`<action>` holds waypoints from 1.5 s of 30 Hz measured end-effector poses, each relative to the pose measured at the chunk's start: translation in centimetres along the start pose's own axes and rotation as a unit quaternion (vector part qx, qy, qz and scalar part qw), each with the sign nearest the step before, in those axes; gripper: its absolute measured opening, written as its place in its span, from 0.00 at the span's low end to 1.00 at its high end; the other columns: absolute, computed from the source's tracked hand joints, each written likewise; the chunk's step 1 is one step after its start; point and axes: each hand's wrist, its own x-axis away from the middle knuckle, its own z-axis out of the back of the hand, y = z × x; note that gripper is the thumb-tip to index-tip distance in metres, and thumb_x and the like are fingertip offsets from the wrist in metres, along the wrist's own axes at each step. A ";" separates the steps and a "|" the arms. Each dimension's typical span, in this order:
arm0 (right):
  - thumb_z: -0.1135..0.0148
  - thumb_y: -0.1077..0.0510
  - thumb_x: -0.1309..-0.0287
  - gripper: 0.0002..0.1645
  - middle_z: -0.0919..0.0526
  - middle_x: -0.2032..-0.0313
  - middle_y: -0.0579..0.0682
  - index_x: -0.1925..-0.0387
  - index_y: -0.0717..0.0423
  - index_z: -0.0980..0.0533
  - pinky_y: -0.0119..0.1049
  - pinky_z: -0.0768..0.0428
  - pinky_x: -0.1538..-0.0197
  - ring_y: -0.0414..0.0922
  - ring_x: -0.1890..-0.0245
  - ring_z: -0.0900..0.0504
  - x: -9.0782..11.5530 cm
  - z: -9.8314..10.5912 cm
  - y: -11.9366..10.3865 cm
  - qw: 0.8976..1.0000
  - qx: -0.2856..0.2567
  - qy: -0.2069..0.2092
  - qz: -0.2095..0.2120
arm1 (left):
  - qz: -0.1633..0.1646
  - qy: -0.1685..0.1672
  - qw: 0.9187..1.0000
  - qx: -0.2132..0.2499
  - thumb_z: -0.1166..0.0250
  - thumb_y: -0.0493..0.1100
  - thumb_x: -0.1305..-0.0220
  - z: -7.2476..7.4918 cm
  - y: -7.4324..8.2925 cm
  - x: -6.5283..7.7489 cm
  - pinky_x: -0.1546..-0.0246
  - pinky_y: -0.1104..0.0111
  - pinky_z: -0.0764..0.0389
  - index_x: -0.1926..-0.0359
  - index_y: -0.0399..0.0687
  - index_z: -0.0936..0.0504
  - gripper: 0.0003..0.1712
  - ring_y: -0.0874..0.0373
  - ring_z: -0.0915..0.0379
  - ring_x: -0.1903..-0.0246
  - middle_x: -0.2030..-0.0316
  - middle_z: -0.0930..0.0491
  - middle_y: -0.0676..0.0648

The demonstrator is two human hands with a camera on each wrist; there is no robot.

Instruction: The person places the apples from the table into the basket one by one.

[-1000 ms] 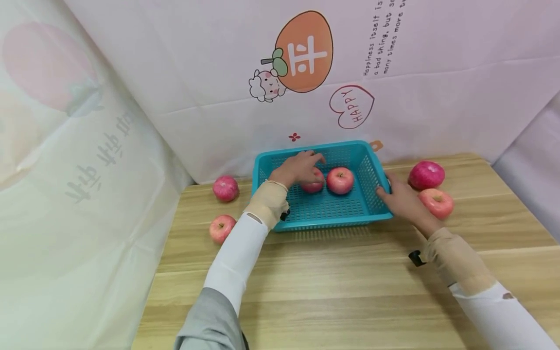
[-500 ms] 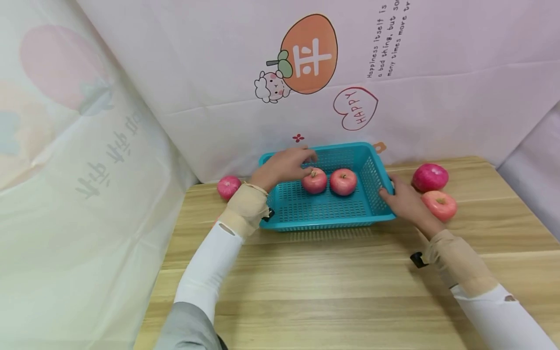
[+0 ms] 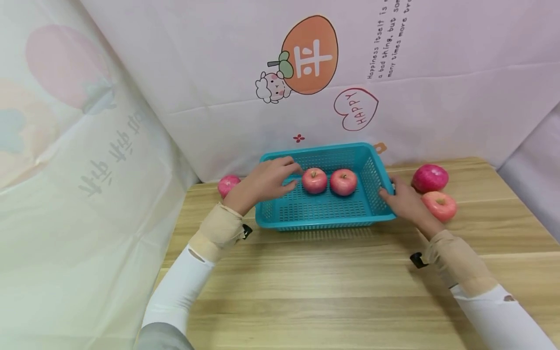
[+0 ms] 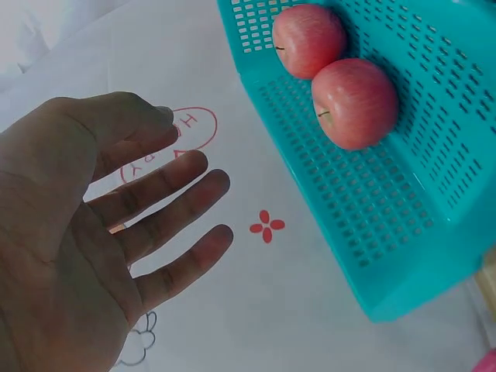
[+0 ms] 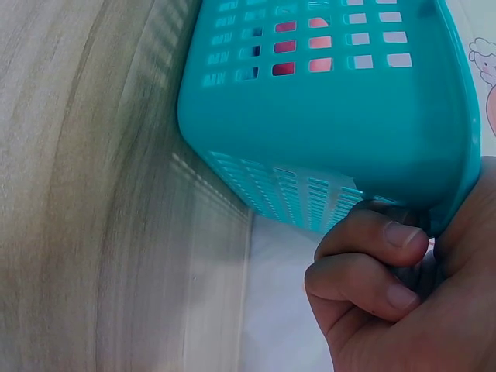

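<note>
Behind the worktop (image 3: 328,291) hangs a pale cloth (image 3: 210,63) whose red heart (image 3: 356,109) reads "HAPPY"; right of it runs "Happiness itself is", "a bad thing, but" and "many times more", cut off by the frame edge. An orange fruit print (image 3: 310,54) carries a white character. A blue-green plastic basket (image 3: 323,224) stands at the worktop's far side, holding a left apple (image 3: 314,181) and a right apple (image 3: 343,182), side by side. The left hand (image 3: 268,181), fingers apart and holding nothing, is over the basket's left end. The right hand (image 3: 404,199) has its fingers clamped on the right rim, near a third apple (image 3: 439,205).
</note>
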 end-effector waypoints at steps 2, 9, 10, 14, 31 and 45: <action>0.56 0.45 0.27 0.39 0.30 0.45 0.74 0.32 0.72 0.49 0.60 0.21 0.55 0.65 0.53 0.23 0.0 -0.1 0.1 1.000 -0.003 -0.002 -0.002 | -0.002 0.009 1.000 0.006 0.41 0.49 0.34 -0.1 -0.1 0.7 0.65 0.70 0.24 0.46 0.51 0.22 0.18 0.62 0.32 0.65 0.52 0.24 0.49; 0.56 0.45 0.27 0.38 0.30 0.45 0.74 0.32 0.72 0.48 0.59 0.21 0.55 0.65 0.52 0.23 0.0 -0.2 0.3 1.000 -0.002 0.003 -0.004 | 0.010 0.032 0.999 0.011 0.41 0.51 0.34 -0.3 -0.2 3.1 0.67 0.71 0.25 0.46 0.52 0.22 0.18 0.64 0.33 0.64 0.52 0.25 0.52; 0.56 0.45 0.28 0.38 0.30 0.45 0.74 0.32 0.72 0.48 0.60 0.21 0.55 0.65 0.52 0.23 0.0 -0.2 0.2 1.000 -0.002 0.003 -0.004 | 0.015 0.034 0.999 0.008 0.41 0.52 0.34 -0.3 -0.2 3.4 0.66 0.71 0.24 0.46 0.53 0.22 0.19 0.64 0.32 0.63 0.52 0.25 0.53; 0.56 0.45 0.27 0.38 0.30 0.45 0.74 0.33 0.72 0.47 0.60 0.22 0.54 0.66 0.52 0.24 0.0 -0.2 0.1 1.000 -0.001 0.006 -0.005 | 0.030 0.049 0.998 0.008 0.41 0.55 0.35 -0.4 -0.4 4.8 0.63 0.70 0.23 0.43 0.53 0.23 0.22 0.63 0.30 0.60 0.51 0.25 0.53; 0.57 0.45 0.28 0.37 0.29 0.46 0.74 0.35 0.73 0.45 0.61 0.22 0.55 0.66 0.52 0.24 0.0 -0.2 0.1 1.000 0.005 0.020 0.001 | 0.082 0.110 0.990 0.025 0.39 0.54 0.37 -2.3 -1.7 10.2 0.47 0.56 0.25 0.43 0.48 0.23 0.24 0.52 0.30 0.46 0.46 0.24 0.47; 0.57 0.45 0.28 0.37 0.30 0.46 0.74 0.35 0.74 0.45 0.61 0.22 0.55 0.65 0.52 0.25 0.0 -0.2 0.4 1.000 0.003 0.020 0.003 | 0.129 0.136 0.981 0.053 0.37 0.52 0.39 -4.3 -2.5 13.7 0.48 0.53 0.25 0.44 0.47 0.22 0.24 0.52 0.31 0.46 0.47 0.24 0.46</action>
